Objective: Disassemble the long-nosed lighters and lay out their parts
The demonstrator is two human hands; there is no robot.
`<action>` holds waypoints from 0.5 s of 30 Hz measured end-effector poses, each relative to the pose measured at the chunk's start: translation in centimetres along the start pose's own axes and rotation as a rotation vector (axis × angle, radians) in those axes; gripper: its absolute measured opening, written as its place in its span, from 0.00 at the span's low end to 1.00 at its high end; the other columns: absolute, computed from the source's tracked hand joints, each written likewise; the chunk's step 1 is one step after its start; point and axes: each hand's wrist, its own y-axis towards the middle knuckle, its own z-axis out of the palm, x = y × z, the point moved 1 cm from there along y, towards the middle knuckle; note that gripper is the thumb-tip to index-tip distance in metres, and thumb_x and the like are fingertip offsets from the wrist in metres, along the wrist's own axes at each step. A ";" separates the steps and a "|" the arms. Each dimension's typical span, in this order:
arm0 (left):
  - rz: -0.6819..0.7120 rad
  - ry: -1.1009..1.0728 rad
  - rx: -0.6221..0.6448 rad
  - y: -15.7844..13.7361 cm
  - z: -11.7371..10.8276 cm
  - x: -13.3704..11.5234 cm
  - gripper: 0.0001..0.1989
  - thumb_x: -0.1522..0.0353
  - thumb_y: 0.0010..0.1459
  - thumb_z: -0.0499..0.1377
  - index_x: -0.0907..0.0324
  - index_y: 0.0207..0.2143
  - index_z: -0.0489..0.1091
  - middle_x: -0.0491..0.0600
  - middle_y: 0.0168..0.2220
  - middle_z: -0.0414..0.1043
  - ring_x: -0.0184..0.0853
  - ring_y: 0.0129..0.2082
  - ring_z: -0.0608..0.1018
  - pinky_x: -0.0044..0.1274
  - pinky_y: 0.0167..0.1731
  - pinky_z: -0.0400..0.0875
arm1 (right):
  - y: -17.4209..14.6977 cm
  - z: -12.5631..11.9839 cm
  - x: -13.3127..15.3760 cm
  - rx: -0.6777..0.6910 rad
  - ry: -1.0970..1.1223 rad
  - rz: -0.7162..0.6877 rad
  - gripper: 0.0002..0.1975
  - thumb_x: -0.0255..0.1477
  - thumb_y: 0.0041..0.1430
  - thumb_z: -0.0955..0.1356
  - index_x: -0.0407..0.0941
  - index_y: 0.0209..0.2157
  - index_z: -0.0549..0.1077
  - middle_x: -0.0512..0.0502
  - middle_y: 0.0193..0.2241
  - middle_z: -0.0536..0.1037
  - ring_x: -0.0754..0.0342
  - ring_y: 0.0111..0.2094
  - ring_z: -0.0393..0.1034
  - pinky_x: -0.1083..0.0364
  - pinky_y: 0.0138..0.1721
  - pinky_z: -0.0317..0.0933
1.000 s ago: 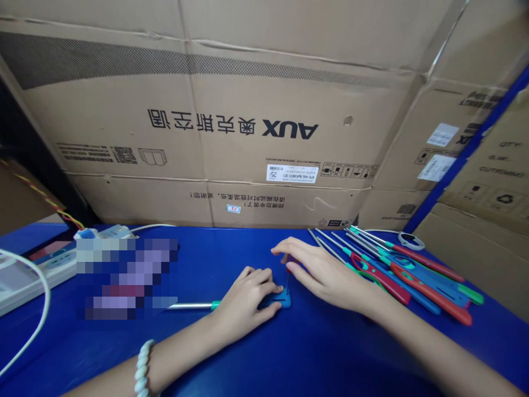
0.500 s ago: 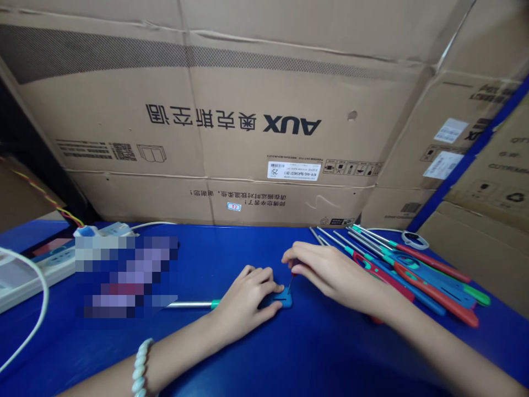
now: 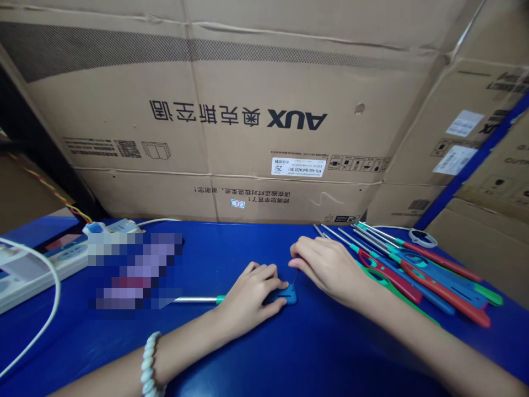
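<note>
My left hand (image 3: 253, 291) is closed over a blue long-neck lighter (image 3: 292, 297) lying flat on the blue tabletop (image 3: 231, 353). The lighter's silver tube and green collar stick out to the left; the slotted handle end shows past my fingertips. My right hand (image 3: 324, 267) pinches a small screwdriver (image 3: 295, 278). Its thin shaft slants down to the handle end of the lighter, and its grip is hidden in my fingers. Whether the tip sits in a screw hole cannot be made out.
Several lighters (image 3: 430, 275) in red, blue, green and orange lie in a pile at the right. Behind them is a white band-like device (image 3: 422, 238). A power strip (image 3: 70, 255) with cables and a pixelated patch are at the left. A large cardboard box (image 3: 239, 71) walls off the back.
The view has shifted slightly. The screwdriver's red grip, partly visible before, is now covered by my right fingers. My left hand keeps its hold on the lighter.
</note>
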 end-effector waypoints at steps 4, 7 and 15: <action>-0.001 0.004 -0.002 0.0 0.1 0.1 0.11 0.67 0.60 0.60 0.56 0.45 0.71 0.47 0.37 0.68 0.38 0.40 0.70 0.29 0.42 0.59 | 0.0 -0.4 0.3 0.119 0.252 -0.051 0.14 0.23 0.67 0.57 0.45 0.51 0.65 0.43 0.46 0.72 0.54 0.45 0.69 0.55 0.45 0.64; 0.004 0.004 0.001 0.1 0.1 0.2 0.11 0.67 0.59 0.60 0.56 0.45 0.71 0.47 0.38 0.68 0.38 0.41 0.70 0.29 0.42 0.59 | -0.1 -0.2 0.4 0.108 0.185 -0.037 0.10 0.26 0.67 0.59 0.43 0.43 0.69 0.44 0.37 0.74 0.53 0.36 0.71 0.55 0.38 0.66; 0.000 0.015 -0.004 0.1 0.0 0.1 0.10 0.67 0.59 0.60 0.56 0.44 0.71 0.47 0.37 0.68 0.38 0.41 0.71 0.29 0.42 0.59 | -0.2 -0.8 0.5 0.178 0.280 -0.043 0.16 0.24 0.67 0.58 0.46 0.54 0.63 0.45 0.47 0.73 0.55 0.48 0.68 0.56 0.48 0.63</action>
